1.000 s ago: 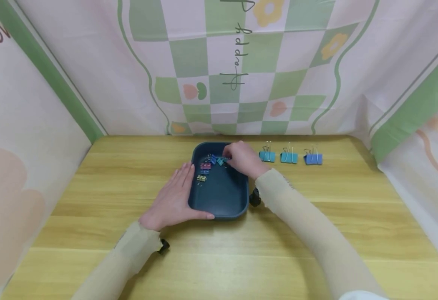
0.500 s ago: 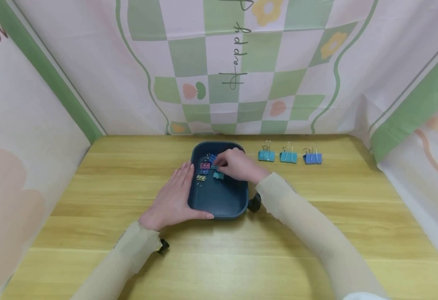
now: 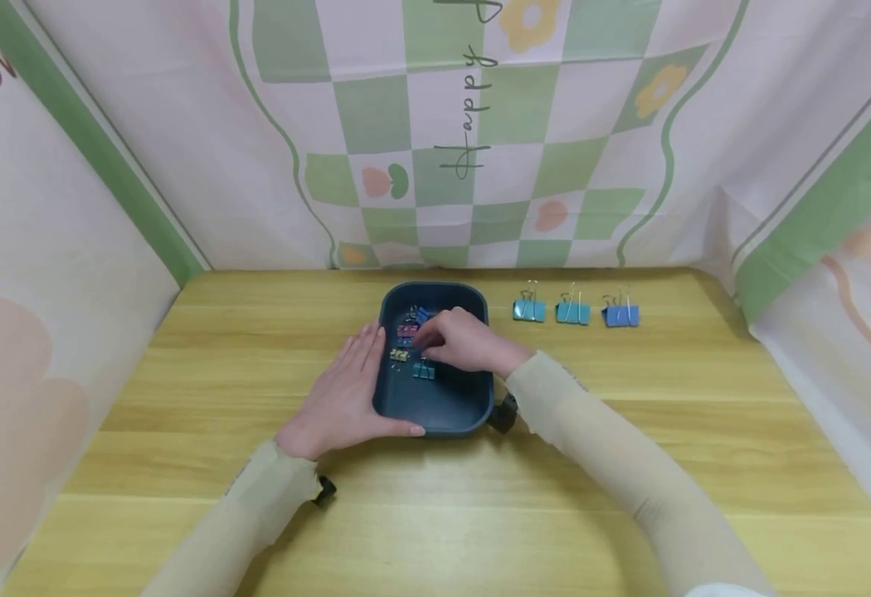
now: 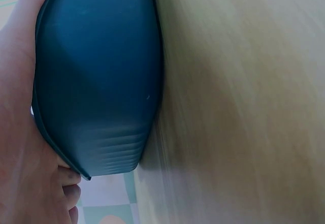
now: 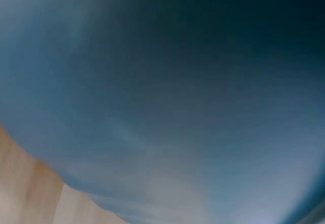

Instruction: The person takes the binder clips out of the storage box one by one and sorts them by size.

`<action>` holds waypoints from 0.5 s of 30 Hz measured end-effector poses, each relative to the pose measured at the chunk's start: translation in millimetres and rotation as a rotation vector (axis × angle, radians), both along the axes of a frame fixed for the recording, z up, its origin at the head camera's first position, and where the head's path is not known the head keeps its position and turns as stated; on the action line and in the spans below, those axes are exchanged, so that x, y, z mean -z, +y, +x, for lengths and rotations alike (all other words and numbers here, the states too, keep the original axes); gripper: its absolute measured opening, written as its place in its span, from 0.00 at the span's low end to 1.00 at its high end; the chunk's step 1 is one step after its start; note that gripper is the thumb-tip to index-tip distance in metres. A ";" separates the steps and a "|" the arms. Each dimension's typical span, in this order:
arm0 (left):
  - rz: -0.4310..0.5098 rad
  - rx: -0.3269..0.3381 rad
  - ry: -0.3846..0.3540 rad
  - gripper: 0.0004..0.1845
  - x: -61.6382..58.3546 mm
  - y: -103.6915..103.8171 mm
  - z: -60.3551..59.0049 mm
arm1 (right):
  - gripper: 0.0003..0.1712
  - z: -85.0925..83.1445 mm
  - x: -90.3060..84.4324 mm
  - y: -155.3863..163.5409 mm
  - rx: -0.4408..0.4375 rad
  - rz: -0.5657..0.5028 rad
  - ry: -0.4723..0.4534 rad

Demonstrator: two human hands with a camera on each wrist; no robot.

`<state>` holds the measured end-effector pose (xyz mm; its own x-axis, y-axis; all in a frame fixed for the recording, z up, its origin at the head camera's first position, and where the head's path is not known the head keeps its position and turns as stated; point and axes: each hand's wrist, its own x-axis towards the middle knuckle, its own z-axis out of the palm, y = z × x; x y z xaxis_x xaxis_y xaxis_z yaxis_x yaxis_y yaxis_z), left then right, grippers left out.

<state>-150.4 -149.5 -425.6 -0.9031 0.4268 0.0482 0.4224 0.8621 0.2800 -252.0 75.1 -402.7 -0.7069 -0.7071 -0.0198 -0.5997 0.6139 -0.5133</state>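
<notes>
A dark blue tray (image 3: 443, 406) sits on the wooden table with small binder clips inside. My left hand (image 3: 338, 398) lies along its left rim, fingers straight and thumb at the near corner; the left wrist view shows the tray's outer wall (image 4: 101, 71) beside the hand. Inside the tray, my right hand (image 3: 465, 340) pinches a teal binder clip (image 3: 424, 371) by its handles, the clip's body below the fingertips. Close by lie a gold clip (image 3: 399, 355), a pink clip (image 3: 407, 331) and blue clips, partly hidden by the fingers. Blurred tray wall (image 5: 152, 107) fills most of the right wrist view.
Two larger teal binder clips (image 3: 528, 311) and a larger blue binder clip (image 3: 620, 315) stand in a row on the table (image 3: 630, 365), right of the tray. A patterned curtain (image 3: 450, 124) hangs behind the table's far edge.
My right hand has moved nearer and slightly left within the tray, bringing the teal binder clip from the back toward the middle. The left hand has stayed on the rim.
</notes>
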 end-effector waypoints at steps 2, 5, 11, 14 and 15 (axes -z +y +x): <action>-0.001 -0.002 -0.005 0.78 0.0 0.3 0.2 | 0.13 0.8 -1.5 1.6 0.003 -0.003 0.028; 0.000 -0.005 -0.006 0.78 -0.2 0.4 0.5 | 0.14 2.7 -4.5 3.9 0.006 -0.015 0.058; 0.001 0.002 0.009 0.78 -0.1 0.0 1.0 | 0.20 9.8 -8.0 4.8 0.023 -0.004 0.008; -0.001 0.003 0.010 0.78 0.0 0.0 1.3 | 0.23 14.5 -6.7 2.6 0.038 0.033 -0.023; -0.001 0.003 0.009 0.78 -0.2 0.0 1.5 | 0.23 15.8 -5.7 1.9 0.040 0.046 -0.023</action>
